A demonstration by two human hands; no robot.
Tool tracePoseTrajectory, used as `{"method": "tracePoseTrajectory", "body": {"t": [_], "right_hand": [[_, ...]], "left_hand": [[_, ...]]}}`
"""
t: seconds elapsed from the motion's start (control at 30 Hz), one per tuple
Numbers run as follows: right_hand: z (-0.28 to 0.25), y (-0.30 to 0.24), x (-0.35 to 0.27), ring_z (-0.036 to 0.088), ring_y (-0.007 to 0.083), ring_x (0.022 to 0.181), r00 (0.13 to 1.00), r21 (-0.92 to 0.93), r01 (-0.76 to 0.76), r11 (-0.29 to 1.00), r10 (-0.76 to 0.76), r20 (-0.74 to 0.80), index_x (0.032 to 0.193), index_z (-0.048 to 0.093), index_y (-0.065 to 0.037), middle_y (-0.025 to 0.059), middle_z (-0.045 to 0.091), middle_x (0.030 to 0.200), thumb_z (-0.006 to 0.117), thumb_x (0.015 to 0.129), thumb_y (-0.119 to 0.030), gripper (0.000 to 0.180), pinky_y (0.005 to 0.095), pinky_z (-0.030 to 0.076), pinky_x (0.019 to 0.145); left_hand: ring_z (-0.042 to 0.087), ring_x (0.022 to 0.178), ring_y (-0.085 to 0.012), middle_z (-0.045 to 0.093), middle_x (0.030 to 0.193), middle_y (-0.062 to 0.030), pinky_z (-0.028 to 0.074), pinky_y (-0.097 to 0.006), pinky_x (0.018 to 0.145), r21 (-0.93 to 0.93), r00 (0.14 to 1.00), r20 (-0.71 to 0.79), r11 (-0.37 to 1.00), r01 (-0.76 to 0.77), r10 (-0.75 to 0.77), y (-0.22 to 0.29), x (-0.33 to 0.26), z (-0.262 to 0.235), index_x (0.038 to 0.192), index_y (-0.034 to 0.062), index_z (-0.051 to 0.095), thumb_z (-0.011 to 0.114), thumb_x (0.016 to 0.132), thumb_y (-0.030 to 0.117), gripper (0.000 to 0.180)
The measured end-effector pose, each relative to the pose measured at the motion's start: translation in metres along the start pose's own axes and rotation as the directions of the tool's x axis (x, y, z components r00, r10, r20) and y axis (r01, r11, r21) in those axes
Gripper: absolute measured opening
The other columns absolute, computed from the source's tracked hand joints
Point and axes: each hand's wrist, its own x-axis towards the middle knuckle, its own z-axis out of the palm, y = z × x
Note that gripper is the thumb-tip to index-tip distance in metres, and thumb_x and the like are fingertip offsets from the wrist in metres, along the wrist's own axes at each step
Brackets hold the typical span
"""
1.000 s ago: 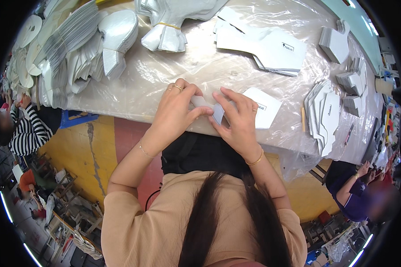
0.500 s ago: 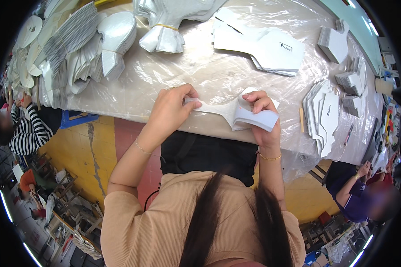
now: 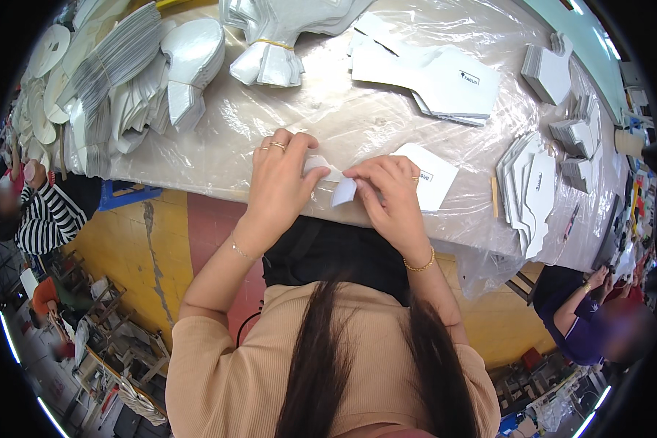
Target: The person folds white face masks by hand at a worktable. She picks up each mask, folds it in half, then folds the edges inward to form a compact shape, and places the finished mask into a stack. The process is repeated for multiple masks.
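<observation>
A white shaped cut-out piece (image 3: 433, 177) lies at the table's front edge, its broad printed end out to the right of my right hand. Its narrow end reaches left, to the fingertips of my left hand (image 3: 283, 175), which are closed on it. Thumb and forefinger of my right hand (image 3: 393, 191) pinch a small bluish-white paper flap (image 3: 344, 192) that curls up near that narrow end. My right hand covers the middle of the piece. Whether the flap is a separate layer or part of the piece, I cannot tell.
Plastic film covers the table (image 3: 270, 117). Banded silvery-white bundles (image 3: 266, 62) and fanned stacks (image 3: 117, 58) fill the back left. White printed cut-outs (image 3: 445, 77) lie behind my hands. More stacks (image 3: 525, 190) and a pen-like tool (image 3: 571, 221) are at right. Other people sit at both sides.
My right hand has moved left from the broad end toward the narrow end. The broad end, folded up in that hand before, now lies flat on the table. My left hand has barely moved.
</observation>
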Motion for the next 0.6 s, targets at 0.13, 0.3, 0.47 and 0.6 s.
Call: {"method": "tracePoseTrajectory", "body": {"t": [0.13,0.3,0.47,0.6], "right_hand": [[-0.001,-0.002,0.002,0.05,0.0211,0.096,1.0,-0.033,0.004,0.999,-0.003,0.028,0.108,0.071,-0.012,-0.0003,0.066,0.097,0.059,0.089,-0.001,0.025,0.0363,0.03,0.09],[0.001,-0.001,0.0,0.051,0.0215,0.095,0.999,-0.086,0.019,0.996,-0.015,0.049,0.113,0.07,-0.011,0.0014,0.065,0.099,0.057,0.089,0.0,0.029,0.0368,0.03,0.09],[0.003,0.001,0.0,0.052,0.0221,0.095,1.0,-0.08,-0.017,0.997,0.017,-0.003,0.114,0.07,-0.012,0.0046,0.058,0.103,0.061,0.087,-0.001,0.031,0.0358,0.03,0.092],[0.006,-0.002,0.0,0.053,0.0224,0.096,0.999,-0.074,-0.032,0.997,0.03,-0.03,0.116,0.07,-0.012,0.0052,0.057,0.107,0.067,0.086,-0.006,0.03,0.0357,0.03,0.094]], "left_hand": [[0.058,0.072,-0.0159,0.064,0.085,-0.0055,0.046,-0.028,0.07,-0.325,0.977,0.101,0.921,0.213,-0.19,-0.001,-0.005,-0.006,0.104,0.002,0.064,0.074,0.088,0.019,0.026],[0.054,0.068,-0.0047,0.062,0.082,-0.0002,0.041,-0.021,0.057,-0.64,0.83,0.433,0.528,0.557,-0.352,0.001,-0.011,-0.014,0.102,0.0003,0.064,0.07,0.095,0.023,0.024],[0.052,0.063,-0.0062,0.059,0.07,-0.0007,0.042,-0.023,0.057,-0.482,0.797,0.479,0.65,0.588,-0.367,-0.003,-0.008,-0.008,0.09,-0.0018,0.064,0.071,0.094,0.028,0.03],[0.051,0.062,-0.003,0.059,0.073,0.0022,0.039,-0.019,0.055,-0.555,0.786,0.513,0.566,0.61,-0.345,-0.007,-0.005,-0.007,0.087,0.0035,0.062,0.067,0.098,0.029,0.028]]}}
